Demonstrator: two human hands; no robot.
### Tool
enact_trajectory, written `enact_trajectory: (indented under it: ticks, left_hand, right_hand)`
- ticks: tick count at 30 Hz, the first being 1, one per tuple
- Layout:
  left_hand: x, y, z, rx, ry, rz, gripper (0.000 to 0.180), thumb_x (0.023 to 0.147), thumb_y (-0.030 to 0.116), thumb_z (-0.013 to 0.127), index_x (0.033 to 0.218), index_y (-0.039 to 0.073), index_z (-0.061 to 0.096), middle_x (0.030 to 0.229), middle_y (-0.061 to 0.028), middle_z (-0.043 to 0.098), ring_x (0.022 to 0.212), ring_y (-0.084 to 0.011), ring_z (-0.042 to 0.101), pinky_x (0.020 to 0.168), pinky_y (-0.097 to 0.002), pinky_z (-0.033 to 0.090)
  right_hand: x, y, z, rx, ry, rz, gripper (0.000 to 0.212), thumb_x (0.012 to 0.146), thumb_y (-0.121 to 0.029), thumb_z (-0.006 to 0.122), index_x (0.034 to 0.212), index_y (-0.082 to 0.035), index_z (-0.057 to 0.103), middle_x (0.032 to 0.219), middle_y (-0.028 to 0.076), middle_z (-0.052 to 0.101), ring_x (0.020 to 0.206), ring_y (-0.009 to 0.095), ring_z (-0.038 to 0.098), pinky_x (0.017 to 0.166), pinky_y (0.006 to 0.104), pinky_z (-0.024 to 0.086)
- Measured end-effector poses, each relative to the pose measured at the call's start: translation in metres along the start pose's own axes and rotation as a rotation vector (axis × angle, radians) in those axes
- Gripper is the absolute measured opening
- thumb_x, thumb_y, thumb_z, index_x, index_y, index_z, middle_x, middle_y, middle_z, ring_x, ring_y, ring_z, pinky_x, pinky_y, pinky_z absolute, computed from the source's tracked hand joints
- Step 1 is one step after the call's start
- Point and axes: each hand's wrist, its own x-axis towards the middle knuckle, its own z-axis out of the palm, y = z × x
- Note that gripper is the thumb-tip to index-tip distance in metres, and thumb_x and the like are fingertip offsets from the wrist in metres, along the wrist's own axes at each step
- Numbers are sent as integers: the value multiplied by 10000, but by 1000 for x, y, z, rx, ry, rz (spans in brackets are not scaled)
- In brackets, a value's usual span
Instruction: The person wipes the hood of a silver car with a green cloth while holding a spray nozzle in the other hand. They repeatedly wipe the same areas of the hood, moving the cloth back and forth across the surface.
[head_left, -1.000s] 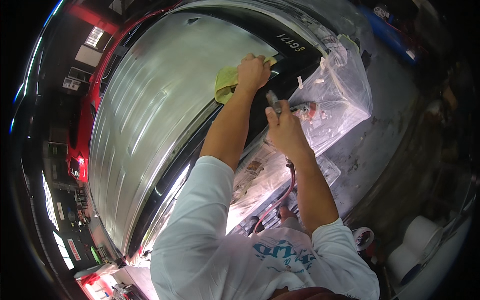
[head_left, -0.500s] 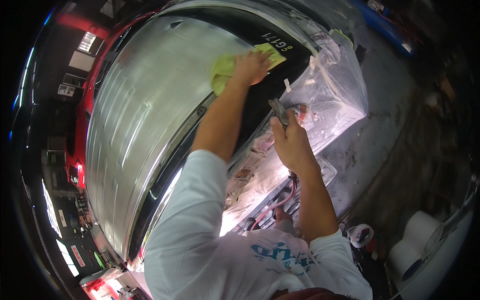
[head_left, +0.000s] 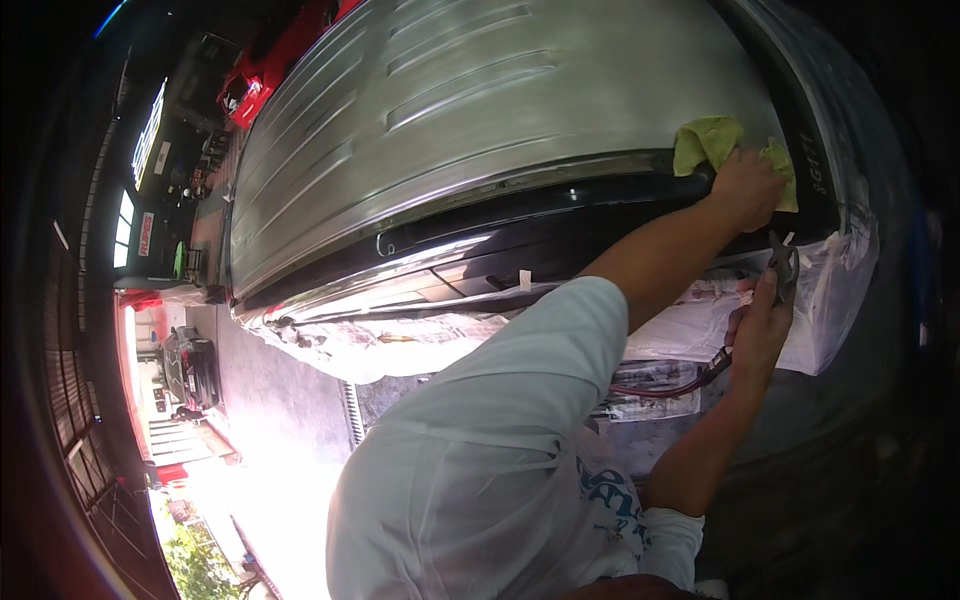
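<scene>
My left hand [head_left: 750, 190] grips a crumpled yellow-green cloth [head_left: 708, 142] and presses it onto the car roof, where the grey panel [head_left: 620, 90] meets its glossy black edge [head_left: 600, 205]. Part of the cloth sticks out past my knuckles. Nearer to me, my right hand [head_left: 762, 325] is closed around a dark air blow gun [head_left: 783, 268], held up just beside the roof edge. A dark hose fitting [head_left: 717, 365] hangs below this hand, with a red hose [head_left: 655, 391] running off to the left. Some of my right fingers are hidden.
Clear masking film [head_left: 840, 290] and paper cover the car's side below the roof. A small tape tab [head_left: 525, 280] sticks to the black side. A red car [head_left: 270, 75] stands beyond, and a dark car [head_left: 190, 365] is by the bright doorway at left.
My view has swung left, bringing the doorway in. Both hands now appear farther right in the picture. The cloth remains on the roof under my left hand; my right hand keeps the blow gun.
</scene>
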Motion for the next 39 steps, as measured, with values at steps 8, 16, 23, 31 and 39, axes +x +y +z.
enact_trajectory:
  ticks: [8,16,23,31,39]
  left_hand:
    - [-116,-76,-74,12,188,-139,386,958,423,661,1214,138,707,1213,-139,664,1251,-337,562,1071,-512,408]
    - [-148,-107,-111,15,83,-268,432,948,471,669,1213,133,715,1260,-129,642,1227,-320,553,1060,-527,374]
    - [-250,-164,-165,98,135,-393,466,977,531,651,1222,140,716,1209,-112,652,1204,-307,577,987,-516,408]
    - [-369,-222,-221,202,177,-553,414,965,498,667,1183,151,732,1173,-94,647,1205,-298,557,1003,-559,374]
    - [-395,-237,-242,107,-27,-516,448,919,514,694,1200,168,737,1234,-89,658,1246,-283,578,1030,-522,426]
  right_hand:
    - [-12,-23,69,-101,-138,-7,481,1111,-415,545,1361,-5,530,996,79,644,550,89,511,457,260,389]
    - [-69,-44,142,-262,-238,-184,495,1103,-458,542,1271,7,570,922,94,653,636,154,561,597,335,468]
    - [-108,-57,182,-403,-269,-137,468,1106,-422,522,1262,17,567,905,140,676,704,239,661,682,406,534]
    - [-141,-46,271,-553,-452,-212,466,1101,-415,518,1207,36,563,764,106,646,593,221,661,502,375,527]
    - [-183,-72,341,-382,-741,-40,423,1101,-482,508,1069,-69,593,799,56,639,427,102,482,360,274,344]
